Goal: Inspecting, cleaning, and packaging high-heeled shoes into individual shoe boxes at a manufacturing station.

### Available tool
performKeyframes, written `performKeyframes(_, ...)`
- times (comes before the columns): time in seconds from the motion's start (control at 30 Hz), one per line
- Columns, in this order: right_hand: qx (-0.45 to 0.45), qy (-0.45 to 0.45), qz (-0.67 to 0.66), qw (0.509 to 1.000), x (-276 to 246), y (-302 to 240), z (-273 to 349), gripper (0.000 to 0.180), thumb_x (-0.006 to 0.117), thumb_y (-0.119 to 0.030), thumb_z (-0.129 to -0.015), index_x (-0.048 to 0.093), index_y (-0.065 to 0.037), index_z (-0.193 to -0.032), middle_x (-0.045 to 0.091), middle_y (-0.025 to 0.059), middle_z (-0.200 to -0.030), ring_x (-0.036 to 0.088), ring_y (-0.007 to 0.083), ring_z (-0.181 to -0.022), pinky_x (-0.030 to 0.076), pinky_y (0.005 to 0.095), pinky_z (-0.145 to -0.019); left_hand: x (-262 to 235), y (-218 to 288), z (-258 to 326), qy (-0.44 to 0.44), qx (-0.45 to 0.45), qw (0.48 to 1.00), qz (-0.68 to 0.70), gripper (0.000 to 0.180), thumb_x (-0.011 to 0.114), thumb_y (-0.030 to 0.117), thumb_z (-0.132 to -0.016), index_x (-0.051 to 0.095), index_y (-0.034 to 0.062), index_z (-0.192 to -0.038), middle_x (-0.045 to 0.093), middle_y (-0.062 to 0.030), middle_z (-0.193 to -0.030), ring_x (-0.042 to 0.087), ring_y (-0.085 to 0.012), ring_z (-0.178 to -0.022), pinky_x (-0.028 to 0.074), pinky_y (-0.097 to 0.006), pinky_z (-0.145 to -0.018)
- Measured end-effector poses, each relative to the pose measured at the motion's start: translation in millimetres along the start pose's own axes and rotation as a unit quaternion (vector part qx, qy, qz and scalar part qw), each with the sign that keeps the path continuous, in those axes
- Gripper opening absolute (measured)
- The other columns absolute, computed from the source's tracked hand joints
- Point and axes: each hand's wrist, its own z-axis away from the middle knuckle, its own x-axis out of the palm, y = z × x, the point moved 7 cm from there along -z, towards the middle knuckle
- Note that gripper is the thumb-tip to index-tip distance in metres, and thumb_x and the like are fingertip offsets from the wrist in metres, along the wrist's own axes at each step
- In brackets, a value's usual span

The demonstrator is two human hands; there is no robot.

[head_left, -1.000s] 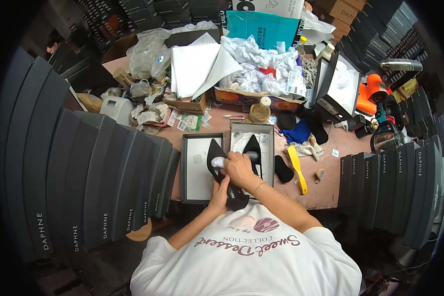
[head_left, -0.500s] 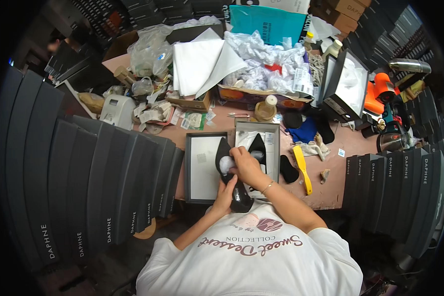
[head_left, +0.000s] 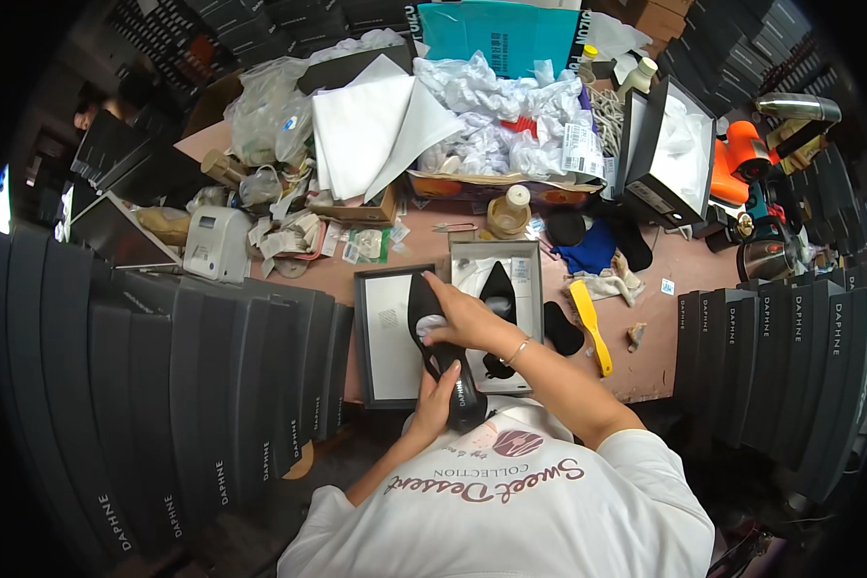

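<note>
A black pointed shoe [head_left: 460,370] is held over the grey shoe box, toe away from me and heel toward my shirt. My left hand [head_left: 437,400] is closed round its heel part. My right hand [head_left: 467,320] grips the front part, with fingers along the toe and the thumb at the opening. White paper stuffing [head_left: 431,326] shows in that opening, partly hidden by the thumb. The matching black shoe [head_left: 498,285] lies in the box base [head_left: 535,289] to the right, partly covered by my right wrist. Left of it is the white-lined lid [head_left: 391,390].
A yellow shoehorn [head_left: 589,328] and a black insole-shaped piece [head_left: 562,329] lie right of the box. Dark shoe boxes [head_left: 159,385] stand in rows on the left, with more boxes [head_left: 775,356] on the right. Behind are a carton of crumpled paper [head_left: 501,106] and a glue jar [head_left: 510,214].
My right hand has shifted forward and left along the shoe, from its opening toward the toe. My left hand still holds the heel part. The whole view has shifted slightly.
</note>
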Motion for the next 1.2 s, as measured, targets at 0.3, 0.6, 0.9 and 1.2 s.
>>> performKeyframes(0.3,-0.020,-0.014,0.024,0.999,-95,1,-37,0.080,0.072,-0.028,-0.079,0.031,-0.001,-0.142,0.048,0.0260,-0.128,0.048,0.0414,-0.118,0.042,0.0427,-0.098,-62,28,-39,0.019,-0.150,0.987,0.054,0.032,0.054,0.022,-0.094,0.050,0.0005,-0.119,0.063,-0.0120,-0.092,0.065,-0.0207,-0.073,0.055,-0.031,-0.064)
performKeyframes(0.6,0.050,0.020,0.376,0.925,-228,158,-101,0.052,0.058,-0.002,-0.077,0.054,-0.013,-0.128,0.061,0.0196,-0.111,0.062,0.0332,-0.085,0.052,0.0401,-0.074,-35,126,-99,0.178,0.163,0.851,-0.467,0.034,0.061,0.005,-0.085,0.058,-0.0018,-0.119,0.058,-0.0173,-0.116,0.059,-0.0326,-0.102,0.046,-0.037,-0.089)
performKeyframes(0.9,0.229,0.233,-0.189,0.926,-280,202,-102,0.025,0.058,-0.005,-0.088,0.060,0.002,-0.113,0.059,-0.0003,-0.079,0.058,0.0098,-0.079,0.046,0.0243,-0.071,150,196,-261,-0.074,0.382,0.804,-0.449,0.063,0.070,0.009,-0.080,0.042,0.0004,-0.136,0.046,-0.0191,-0.135,0.051,-0.0301,-0.121,0.047,-0.035,-0.094)
performKeyframes(1.2,0.031,0.171,0.063,0.983,-271,157,-115,0.042,0.065,-0.023,-0.087,0.056,-0.003,-0.123,0.061,0.0179,-0.113,0.061,0.0301,-0.096,0.048,0.0359,-0.083,175,176,-377,-0.125,0.289,0.918,-0.241,0.031,0.069,0.017,-0.086,0.056,-0.0001,-0.109,0.064,-0.0085,-0.094,0.057,-0.0120,-0.085,0.047,-0.026,-0.075)
